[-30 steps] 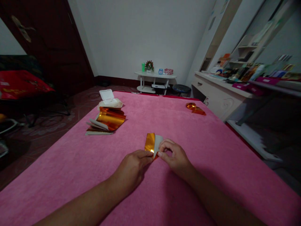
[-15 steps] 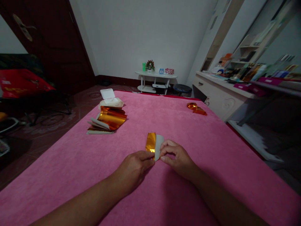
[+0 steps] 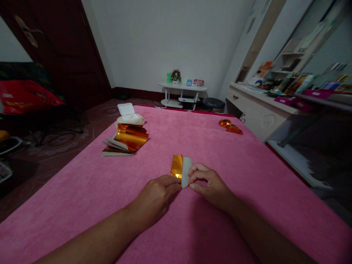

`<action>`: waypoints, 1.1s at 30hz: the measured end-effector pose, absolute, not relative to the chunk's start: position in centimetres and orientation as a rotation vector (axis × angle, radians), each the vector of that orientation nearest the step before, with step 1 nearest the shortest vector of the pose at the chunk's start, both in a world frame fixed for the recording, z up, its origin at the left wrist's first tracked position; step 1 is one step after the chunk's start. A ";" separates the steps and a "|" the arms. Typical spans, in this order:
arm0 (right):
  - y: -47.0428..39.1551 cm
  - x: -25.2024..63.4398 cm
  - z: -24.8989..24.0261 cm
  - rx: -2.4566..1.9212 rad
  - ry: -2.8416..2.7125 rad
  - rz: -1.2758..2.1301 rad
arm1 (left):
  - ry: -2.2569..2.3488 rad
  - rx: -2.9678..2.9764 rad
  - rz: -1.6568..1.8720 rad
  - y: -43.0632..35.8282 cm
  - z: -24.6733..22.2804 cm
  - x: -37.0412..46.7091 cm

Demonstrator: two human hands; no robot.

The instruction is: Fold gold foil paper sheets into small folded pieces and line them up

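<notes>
A small sheet of gold foil paper (image 3: 176, 166) lies partly folded on the pink cloth, its grey-white back (image 3: 186, 172) showing along the right half. My left hand (image 3: 161, 190) is closed at the lower left corner, fingertips and thumb together on the paper. On the other side, my right hand (image 3: 207, 185) pinches the lower right edge between thumb and forefinger, its other fingers curled. The fingertips partly hide the lower edge of the sheet. Farther off to the left lies a loose stack of the same foil sheets (image 3: 132, 137), curled and fanned.
A white flip-lid box (image 3: 127, 110) sits behind the stack, on a pale packet. At the far right of the pink cloth (image 3: 82, 205) are crumpled or folded foil pieces (image 3: 230, 126). A cluttered dresser (image 3: 253, 106) stands right; a small white table (image 3: 183, 87) stands by the wall.
Hardly anything differs. The fingers of my right hand have shifted very slightly to the right at the paper's edge, and the grey-white strip looks a little flatter.
</notes>
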State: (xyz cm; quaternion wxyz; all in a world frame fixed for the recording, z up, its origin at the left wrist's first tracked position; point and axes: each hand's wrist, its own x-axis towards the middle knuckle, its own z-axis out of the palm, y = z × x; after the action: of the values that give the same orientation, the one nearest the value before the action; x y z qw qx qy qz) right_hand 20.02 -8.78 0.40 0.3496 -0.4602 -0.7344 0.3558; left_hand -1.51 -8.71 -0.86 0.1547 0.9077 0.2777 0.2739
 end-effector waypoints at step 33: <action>-6.9 18.6 -0.9 -1.495 -1.975 0.565 | 0.826 2.707 0.771 -9.1 -0.4 -0.8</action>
State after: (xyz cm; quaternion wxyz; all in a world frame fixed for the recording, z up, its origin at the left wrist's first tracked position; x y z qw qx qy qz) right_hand 18.61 -6.90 -0.87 0.2958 -0.5621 -0.7425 0.2125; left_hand -0.82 -9.07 -0.43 0.1041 0.9178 0.2800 0.2614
